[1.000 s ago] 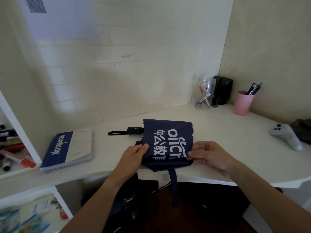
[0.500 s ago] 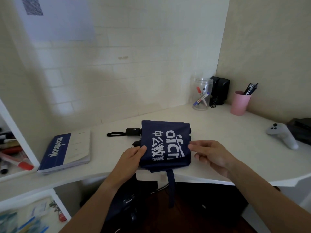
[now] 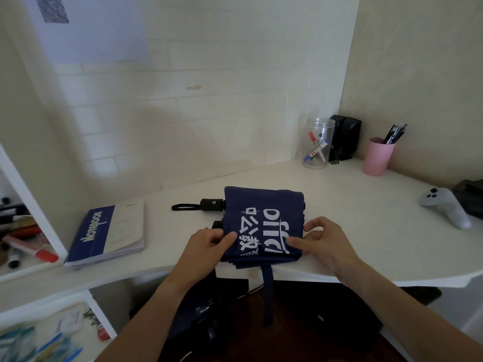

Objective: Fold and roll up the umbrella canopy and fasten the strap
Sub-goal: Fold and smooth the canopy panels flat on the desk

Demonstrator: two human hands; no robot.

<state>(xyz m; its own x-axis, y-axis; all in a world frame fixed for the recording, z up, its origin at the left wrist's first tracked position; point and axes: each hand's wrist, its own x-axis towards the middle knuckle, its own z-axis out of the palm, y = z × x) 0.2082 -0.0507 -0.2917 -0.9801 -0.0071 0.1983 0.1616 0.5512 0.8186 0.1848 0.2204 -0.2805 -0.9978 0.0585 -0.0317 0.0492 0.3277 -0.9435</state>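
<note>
Both hands (image 3: 206, 246) (image 3: 321, 244) pinching folded navy canopy (image 3: 264, 207) on desk (image 3: 366, 231), strap (image 3: 268, 293) dangling

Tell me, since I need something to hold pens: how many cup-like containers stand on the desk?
2, both at the far right corner: a clear plastic jar holding markers, beside the black speakers, and a pink cup holding pens, further right. Others may be out of view.

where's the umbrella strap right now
In the head view the strap hangs unfastened over the desk's front edge, below the folded canopy, between the left hand and the right hand.
</note>
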